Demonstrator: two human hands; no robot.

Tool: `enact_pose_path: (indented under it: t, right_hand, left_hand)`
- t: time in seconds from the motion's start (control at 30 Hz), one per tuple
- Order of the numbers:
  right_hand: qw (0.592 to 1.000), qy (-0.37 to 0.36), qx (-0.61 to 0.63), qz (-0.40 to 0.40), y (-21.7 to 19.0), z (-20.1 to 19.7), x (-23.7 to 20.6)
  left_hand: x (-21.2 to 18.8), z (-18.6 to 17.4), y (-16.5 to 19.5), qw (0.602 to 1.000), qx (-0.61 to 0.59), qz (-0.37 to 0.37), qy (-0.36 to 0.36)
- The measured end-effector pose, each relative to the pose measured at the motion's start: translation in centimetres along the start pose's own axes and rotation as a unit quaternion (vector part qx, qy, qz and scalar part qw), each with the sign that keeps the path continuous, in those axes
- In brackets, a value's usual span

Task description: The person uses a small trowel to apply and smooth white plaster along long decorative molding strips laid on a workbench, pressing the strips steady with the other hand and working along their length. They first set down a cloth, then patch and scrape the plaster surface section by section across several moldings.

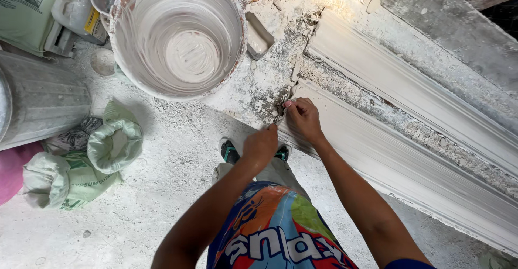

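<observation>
Here the long white plaster moulding serves as the landmark: it lies on a rough, crusted bench and runs from its near end off toward the right edge of the view. At that near end the right hand rests on the moulding's corner, its fingers pinched together on the broken plaster edge. Just beside it, off the end of the moulding, the left hand is curled closed around a small tool whose tip meets the same corner; the tool is too small to tell its kind. A second moulding lies parallel on the far side of the first, with crumbled plaster between them. Well beyond the moulding's end stands a big white bucket, smeared inside with wet plaster, and a small rectangular tray sits just beside it. Farther out from the end, on the dusty floor, lie rolled-down green sacks and a grey metal bin.
</observation>
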State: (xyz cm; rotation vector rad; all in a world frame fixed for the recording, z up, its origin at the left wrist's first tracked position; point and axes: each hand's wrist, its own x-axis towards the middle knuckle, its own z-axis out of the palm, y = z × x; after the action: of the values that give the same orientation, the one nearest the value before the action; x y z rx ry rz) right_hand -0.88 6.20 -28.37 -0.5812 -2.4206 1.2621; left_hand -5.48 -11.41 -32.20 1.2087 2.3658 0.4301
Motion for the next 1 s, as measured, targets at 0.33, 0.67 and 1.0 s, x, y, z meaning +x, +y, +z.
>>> enact_pose_path:
  t: [0.33, 0.67, 1.0]
  right_hand:
    - [0.97, -0.03, 0.166, 0.173, -0.4, 0.6, -0.1]
    - [0.977, -0.031, 0.132, 0.162, -1.0, 0.4, 0.0]
    - [0.962, -0.076, -0.247, -0.082, -1.0, -2.7, -2.0]
  left_hand:
    - [-2.0, 1.5, -1.4, 0.99, 0.056, 0.078, 0.105]
    - [-0.2, 1.3, -0.6, 0.999, 0.028, 0.025, 0.034]
    - [-1.5, 1.1, -1.5, 0.983, 0.077, 0.073, 0.149]
